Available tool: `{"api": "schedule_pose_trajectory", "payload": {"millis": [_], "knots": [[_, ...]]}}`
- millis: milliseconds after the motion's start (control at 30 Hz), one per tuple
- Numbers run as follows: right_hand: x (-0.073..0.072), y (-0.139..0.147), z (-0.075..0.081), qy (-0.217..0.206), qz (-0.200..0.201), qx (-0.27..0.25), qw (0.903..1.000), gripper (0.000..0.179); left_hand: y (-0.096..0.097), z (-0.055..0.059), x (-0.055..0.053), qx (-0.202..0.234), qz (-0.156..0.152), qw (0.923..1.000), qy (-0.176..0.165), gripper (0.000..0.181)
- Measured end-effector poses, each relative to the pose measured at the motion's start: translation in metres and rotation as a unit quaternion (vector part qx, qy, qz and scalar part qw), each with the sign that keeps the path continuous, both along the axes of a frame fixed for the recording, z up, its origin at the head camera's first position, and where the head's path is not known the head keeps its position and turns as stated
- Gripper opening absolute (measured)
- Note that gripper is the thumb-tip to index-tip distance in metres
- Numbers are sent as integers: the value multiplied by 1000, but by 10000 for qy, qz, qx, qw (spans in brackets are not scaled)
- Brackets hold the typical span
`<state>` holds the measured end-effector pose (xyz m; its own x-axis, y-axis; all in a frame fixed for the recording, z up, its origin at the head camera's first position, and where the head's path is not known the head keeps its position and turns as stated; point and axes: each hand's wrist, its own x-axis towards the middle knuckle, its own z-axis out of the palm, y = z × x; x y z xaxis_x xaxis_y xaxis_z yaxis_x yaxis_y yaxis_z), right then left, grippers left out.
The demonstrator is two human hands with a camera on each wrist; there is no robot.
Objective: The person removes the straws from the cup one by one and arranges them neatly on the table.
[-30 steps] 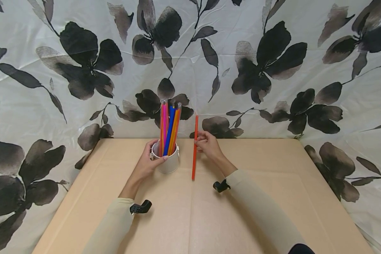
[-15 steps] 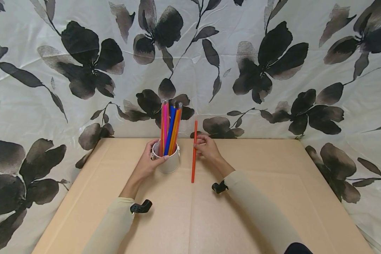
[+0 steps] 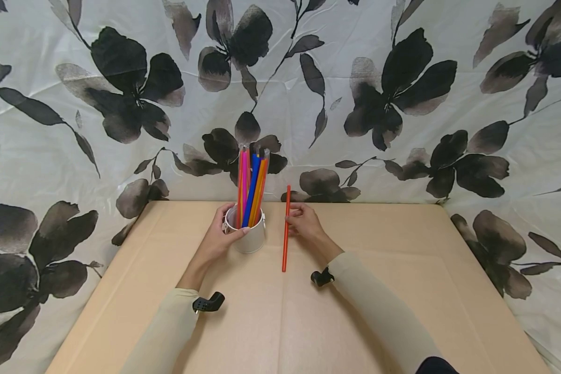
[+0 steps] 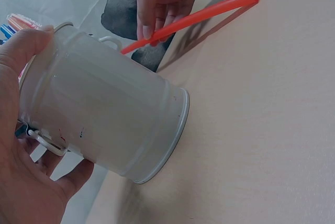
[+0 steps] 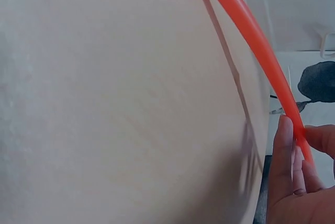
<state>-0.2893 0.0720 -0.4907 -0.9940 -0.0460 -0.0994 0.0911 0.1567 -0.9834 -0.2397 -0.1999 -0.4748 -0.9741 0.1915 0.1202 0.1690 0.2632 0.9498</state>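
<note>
My left hand [image 3: 221,236] grips a small white metal bucket [image 4: 107,103] around its side, thumb near the rim. Several slim felt-tip pens [image 3: 252,189] in pink, blue and orange stand in it, leaning slightly. To the right of the bucket, my right hand [image 3: 307,222] pinches a slim red felt-tip pen [image 3: 285,244] between thumb and fingers around its middle. This pen stands nearly upright in the head view, its lower end meeting its shadow at the table in the left wrist view. A side loop [image 4: 49,143] shows on the bucket.
Both hands work over a pale wood-look table [image 3: 378,311], near its far edge. Behind and around it hangs or lies a white cloth [image 3: 308,119] with dark flowers. Each wrist carries a black camera mount [image 3: 209,302].
My right hand keeps its pinch while the red felt-tip pen has slid downward and slightly toward me. The left hand and the bucket hold still.
</note>
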Motion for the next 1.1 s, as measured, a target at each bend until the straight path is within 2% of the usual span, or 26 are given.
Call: {"api": "schedule_pose_trajectory", "payload": {"millis": [67, 200, 300, 433, 533, 667, 767, 933, 1000, 1100], "knots": [[1, -1, -1, -8, -16, 26, 10000, 46, 0, -1, 0, -6, -6, 10000, 32, 85], [1, -3, -5, -38, -97, 172, 9998, 47, 4, 19, 11, -18, -81, 9999, -90, 84], [3, -5, -7, -84, -172, 337, 9992, 46, 4, 24, 13, -16, -132, 9997, -213, 84], [6, -8, -7, -264, -273, 521, 9979, 44, -1, 4, 2, 20, -130, 9998, -151, 86], [8, -11, -8, -422, -365, 630, 9965, 44, -2, 0, 0, 33, -110, 9999, -80, 85], [9, -15, -8, -480, -445, 860, 9941, 43, -3, -1, 1, -20, -75, 10000, -11, 85], [10, -18, -8, -325, -440, 1335, 9895, 43, -3, -1, 1, -13, -64, 10000, 28, 85], [11, -22, -7, -129, -422, 2421, 9692, 45, -3, 0, 1, 42, -65, 10000, 41, 84], [11, -23, -7, -139, -433, 2677, 9624, 45, -3, 0, 1, 33, -77, 10000, 39, 85], [11, -24, -7, -134, -452, 2806, 9587, 45, -4, 0, 1, 24, -87, 10000, 16, 85]]}}
